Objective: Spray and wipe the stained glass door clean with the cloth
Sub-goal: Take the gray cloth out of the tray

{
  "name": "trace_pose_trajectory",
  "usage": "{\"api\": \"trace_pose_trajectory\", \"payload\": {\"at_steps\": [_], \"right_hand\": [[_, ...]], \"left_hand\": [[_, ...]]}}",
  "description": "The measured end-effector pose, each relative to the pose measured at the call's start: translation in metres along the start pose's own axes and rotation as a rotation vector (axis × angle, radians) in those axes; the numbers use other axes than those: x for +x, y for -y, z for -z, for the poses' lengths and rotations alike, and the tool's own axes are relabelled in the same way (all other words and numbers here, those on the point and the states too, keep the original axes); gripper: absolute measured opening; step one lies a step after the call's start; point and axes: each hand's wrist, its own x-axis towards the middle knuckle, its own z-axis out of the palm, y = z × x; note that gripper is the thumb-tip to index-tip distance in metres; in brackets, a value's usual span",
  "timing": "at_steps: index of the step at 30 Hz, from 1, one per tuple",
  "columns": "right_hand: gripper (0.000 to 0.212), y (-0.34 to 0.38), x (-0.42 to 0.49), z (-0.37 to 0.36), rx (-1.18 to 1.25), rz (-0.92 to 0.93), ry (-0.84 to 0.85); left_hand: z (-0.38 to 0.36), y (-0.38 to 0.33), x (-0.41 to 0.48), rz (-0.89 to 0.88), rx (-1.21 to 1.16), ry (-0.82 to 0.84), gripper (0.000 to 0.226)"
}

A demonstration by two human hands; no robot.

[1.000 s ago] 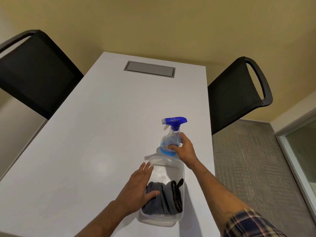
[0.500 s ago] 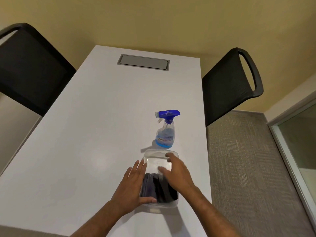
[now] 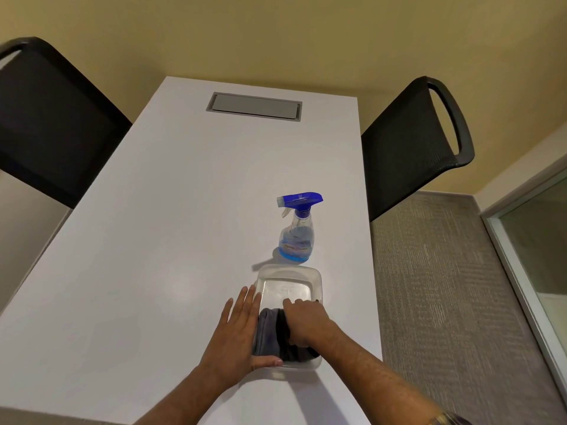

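A clear plastic container (image 3: 288, 285) sits on the white table (image 3: 171, 228) near its right edge. A folded grey cloth (image 3: 267, 332) lies in the container's near half. My right hand (image 3: 303, 322) reaches inside and its fingers curl down onto the cloth. My left hand (image 3: 237, 335) lies flat against the container's left wall, thumb along the front rim. A spray bottle (image 3: 297, 231) with a blue trigger head and blue liquid stands upright just beyond the container, untouched. The glass door (image 3: 540, 240) shows at the right edge.
Two black chairs flank the table, one on the left (image 3: 52, 118), one on the right (image 3: 411, 142). A grey cable hatch (image 3: 254, 106) is set into the table's far end. Grey carpet (image 3: 435, 286) lies between table and door.
My right hand let go of the spray bottle, moved back into the container and closed down on the cloth. My left hand stayed at the container's left side.
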Motion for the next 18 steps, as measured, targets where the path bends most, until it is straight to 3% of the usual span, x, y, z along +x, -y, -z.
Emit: {"api": "trace_pose_trajectory", "payload": {"at_steps": [10, 18], "right_hand": [[0.047, 0.004, 0.008, -0.006, 0.053, -0.039, -0.037], [0.026, -0.003, -0.005, 0.006, 0.203, -0.071, -0.125]], "left_hand": [[0.001, -0.002, 0.0, -0.011, 0.036, -0.048, 0.135], [-0.006, 0.002, 0.002, 0.007, 0.012, -0.047, 0.134]]}}
